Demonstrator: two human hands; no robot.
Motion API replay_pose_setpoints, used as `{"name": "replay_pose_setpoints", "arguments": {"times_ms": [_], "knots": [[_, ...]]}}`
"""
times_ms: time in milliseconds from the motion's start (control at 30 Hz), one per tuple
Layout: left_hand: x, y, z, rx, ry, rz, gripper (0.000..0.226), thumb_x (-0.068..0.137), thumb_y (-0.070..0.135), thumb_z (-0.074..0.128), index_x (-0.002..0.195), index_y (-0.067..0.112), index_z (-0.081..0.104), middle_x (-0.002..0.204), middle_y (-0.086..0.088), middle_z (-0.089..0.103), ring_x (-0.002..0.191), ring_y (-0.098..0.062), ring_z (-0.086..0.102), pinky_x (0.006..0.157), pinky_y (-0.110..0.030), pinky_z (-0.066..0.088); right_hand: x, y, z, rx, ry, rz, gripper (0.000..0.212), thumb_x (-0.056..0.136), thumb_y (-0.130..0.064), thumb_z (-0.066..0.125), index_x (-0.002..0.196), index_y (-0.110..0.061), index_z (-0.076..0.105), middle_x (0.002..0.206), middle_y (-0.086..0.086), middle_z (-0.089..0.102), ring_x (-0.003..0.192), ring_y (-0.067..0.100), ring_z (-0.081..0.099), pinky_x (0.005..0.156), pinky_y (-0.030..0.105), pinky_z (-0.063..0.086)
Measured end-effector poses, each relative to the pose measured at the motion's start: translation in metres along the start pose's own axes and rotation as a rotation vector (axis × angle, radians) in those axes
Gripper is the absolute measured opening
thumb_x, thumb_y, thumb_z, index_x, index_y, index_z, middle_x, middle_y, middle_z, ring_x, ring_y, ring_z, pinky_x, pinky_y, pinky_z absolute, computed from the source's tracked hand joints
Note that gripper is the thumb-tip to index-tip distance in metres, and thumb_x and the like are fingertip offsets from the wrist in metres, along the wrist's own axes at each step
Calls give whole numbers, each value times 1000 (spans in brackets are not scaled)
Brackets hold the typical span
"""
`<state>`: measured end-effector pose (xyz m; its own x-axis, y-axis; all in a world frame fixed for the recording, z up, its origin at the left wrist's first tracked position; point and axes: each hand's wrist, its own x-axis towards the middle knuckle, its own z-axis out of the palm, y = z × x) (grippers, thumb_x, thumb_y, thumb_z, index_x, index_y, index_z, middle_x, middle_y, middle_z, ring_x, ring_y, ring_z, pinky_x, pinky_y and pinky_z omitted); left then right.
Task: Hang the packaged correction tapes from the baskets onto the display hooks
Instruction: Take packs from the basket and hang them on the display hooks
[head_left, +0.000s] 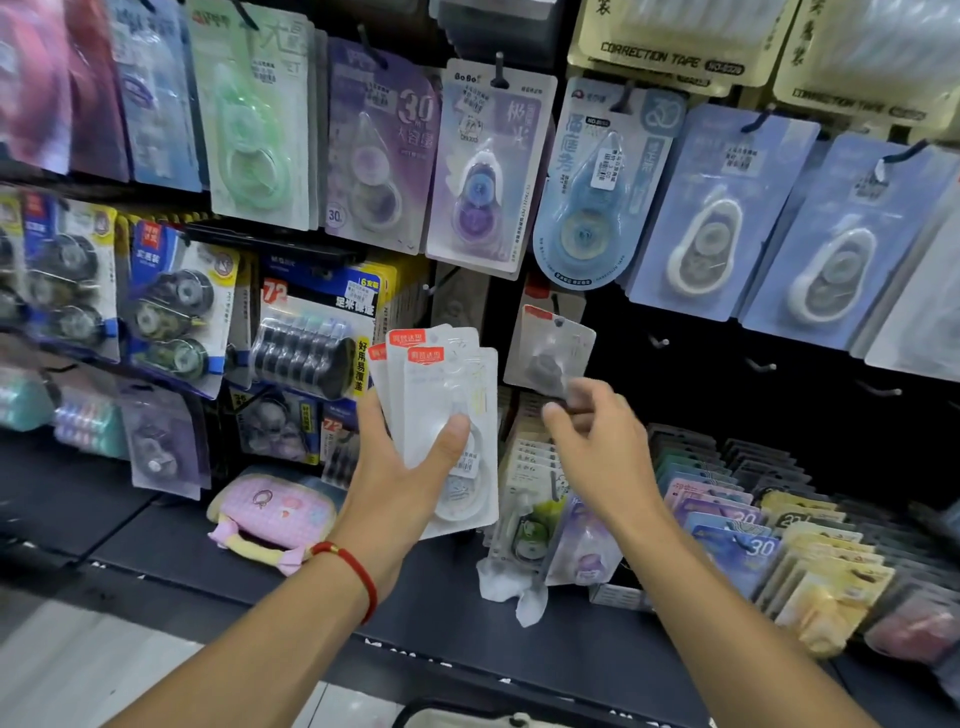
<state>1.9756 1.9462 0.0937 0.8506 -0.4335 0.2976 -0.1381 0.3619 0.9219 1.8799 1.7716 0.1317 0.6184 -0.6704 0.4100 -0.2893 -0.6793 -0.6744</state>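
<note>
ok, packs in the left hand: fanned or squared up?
Fanned. The white packs in the left hand show staggered red corner labels, thumb pressed across the front one.

Pink plush pouch (274, 512) on black shelf (156, 551), w/ yellow handle.

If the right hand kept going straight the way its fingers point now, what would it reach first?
Most likely the white pack hanging just above and beyond the right hand. Its fingers, blurred, already sit at that pack's lower edge, though whether they touch it is unclear. The black display panel lies behind it.
</note>
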Motion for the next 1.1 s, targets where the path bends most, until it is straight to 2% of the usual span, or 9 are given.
{"name": "replay_pose_setpoints", "arguments": {"times_ms": [67, 167, 367, 500, 567, 667, 867, 1033, 1100], "knots": [[0, -1, 3, -23, -8, -9, 59, 73, 59, 85, 117, 66, 47, 116, 34, 69, 106, 12, 67, 75, -6, 54, -17, -4, 3, 92, -94, -118, 33, 101, -34, 64, 132, -26, 63, 119, -9, 64, 105, 3, 62, 96, 27, 51], [-1, -5, 6, -99, -11, -49, 75, 73, 55, 90, 132, 45, 45, 116, 28, 71, 108, 4, 70, 76, -12, 58, -37, -6, 8, 137, -249, -171, 28, 99, -38, 68, 126, -32, 67, 106, -14, 70, 96, 1, 64, 80, 13, 50], [0, -2, 8, -271, -50, -173, 74, 74, 55, 85, 134, 36, 46, 122, 13, 75, 114, -13, 74, 80, -29, 63, -40, -5, 6, 313, -242, -52, 11, 97, -30, 73, 107, -27, 76, 96, -13, 78, 88, 9, 71, 81, 33, 61], [1, -2, 5, -258, -25, -209, 49, 91, 49, 69, 134, 43, 48, 128, 14, 72, 113, -17, 74, 74, -45, 65, -40, -1, 5, 417, -168, 15, 10, 103, -32, 62, 112, -29, 61, 100, -10, 77, 90, 9, 75, 75, 34, 62], [1, -4, 3, -205, 9, -202, 45, 94, 48, 67, 133, 44, 47, 129, 15, 70, 116, -20, 73, 69, -41, 63, -37, 2, 2, 461, -62, 34, 10, 106, -32, 55, 115, -28, 54, 102, -3, 76, 85, 6, 75, 65, 31, 61], [3, -8, 0, -147, 41, -191, 35, 99, 47, 65, 130, 44, 48, 127, 16, 69, 118, -22, 70, 65, -35, 60, -27, 5, -5, 493, 43, 53, 11, 109, -32, 52, 117, -25, 50, 100, 0, 72, 63, -8, 62, 50, 9, 43], [2, -7, 0, -110, 49, -160, 30, 100, 46, 64, 126, 48, 49, 117, 23, 71, 106, -13, 73, 62, -30, 60, -16, 3, -9, 535, 30, 89, 19, 107, -38, 54, 122, -26, 54, 93, -10, 77, 75, -6, 68, 61, 13, 47], [1, -5, 0, -57, 65, -91, 27, 101, 43, 64, 120, 56, 49, 113, 26, 71, 98, -3, 74, 63, -30, 62, -13, 1, -6, 509, 110, 73, 19, 105, -42, 58, 118, -28, 58, 87, -6, 77, 61, 0, 62, 51, 15, 45], [0, -4, 0, -31, 62, -64, 29, 101, 41, 65, 116, 61, 49, 113, 28, 70, 99, 0, 73, 65, -33, 63, -9, 4, -4, 418, 100, 80, 26, 105, -41, 59, 124, -23, 58, 95, -4, 75, 63, -3, 60, 53, 12, 45]]}}
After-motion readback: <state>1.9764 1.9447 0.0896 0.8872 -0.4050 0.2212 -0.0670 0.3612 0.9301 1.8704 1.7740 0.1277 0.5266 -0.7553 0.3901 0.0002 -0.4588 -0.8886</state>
